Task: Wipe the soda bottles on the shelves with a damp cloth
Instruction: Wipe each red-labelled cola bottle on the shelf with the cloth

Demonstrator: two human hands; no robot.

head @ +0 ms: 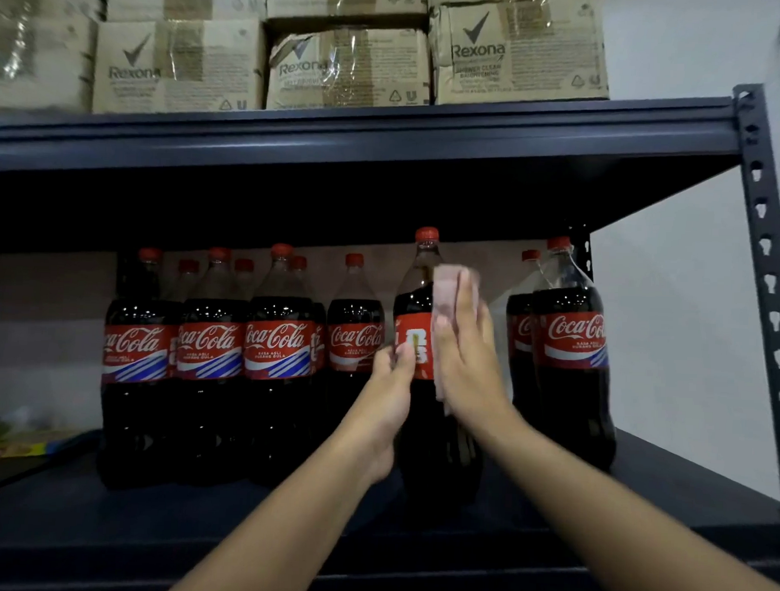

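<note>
Curled around the left side of the pulled-forward bottle (pixel 415 340), the left hand (pixel 386 401) grips it at label height, thumb across the red label. Opposite, the right hand (pixel 464 346) lies with fingers nearly straight, pressing a pale pink cloth (pixel 443 297) flat against the bottle's right shoulder and label; the cloth shows above the fingertips and below the palm edge.

That bottle stands upright, long axis vertical, red cap pointing up toward the underside of the upper shelf (pixel 358 135). Its label is turned so the logo faces away to the side. It sits nearer the front edge of the lower shelf (pixel 106 528) than the others.

To its left, a row of cola bottles (pixel 209 355) stands upright, logos forward, more caps behind. To its right, 2 more bottles (pixel 567 345) stand just beside the perforated metal upright (pixel 761 246).

Above, cardboard cartons (pixel 352 68) printed "Rexona" are stacked on the upper shelf.
</note>
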